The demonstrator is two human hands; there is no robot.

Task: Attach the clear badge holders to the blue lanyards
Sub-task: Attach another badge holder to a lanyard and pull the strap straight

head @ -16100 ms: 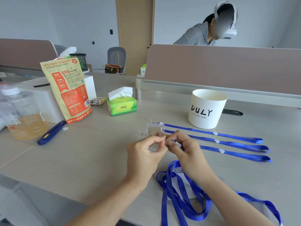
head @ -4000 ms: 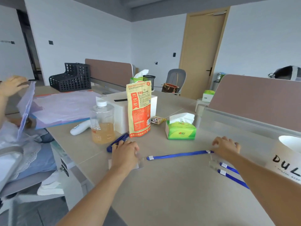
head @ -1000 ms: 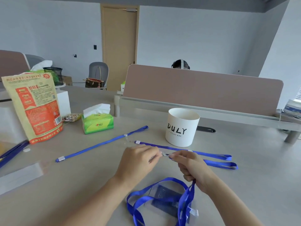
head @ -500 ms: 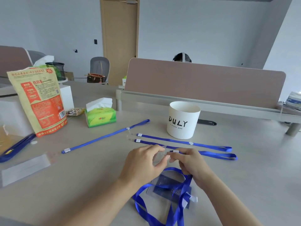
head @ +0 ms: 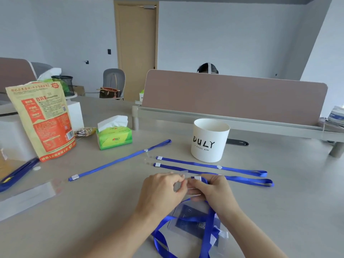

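My left hand (head: 163, 189) pinches a clear badge holder (head: 179, 173) by its top edge. Touching it, my right hand (head: 214, 190) grips the white clip end of a blue lanyard (head: 207, 222) that hangs down over finished holders (head: 191, 220) piled near the front edge. Two more blue lanyards (head: 210, 165) lie straight just beyond my hands, and a third lanyard (head: 119, 160) runs diagonally to the left. A stack of clear holders (head: 28, 197) lies at the left.
A white cup marked DULY (head: 209, 140) stands behind the lanyards. A green tissue box (head: 114, 136), an orange pouch (head: 41, 118) and a blue pen (head: 16, 174) are at the left. A brown divider (head: 232, 95) closes the back, with a person's head behind it.
Four seconds ago my hands were apart, the left on the holder stack. They have since come together over the pile; the lanyard end and a clear holder are pinched between them.
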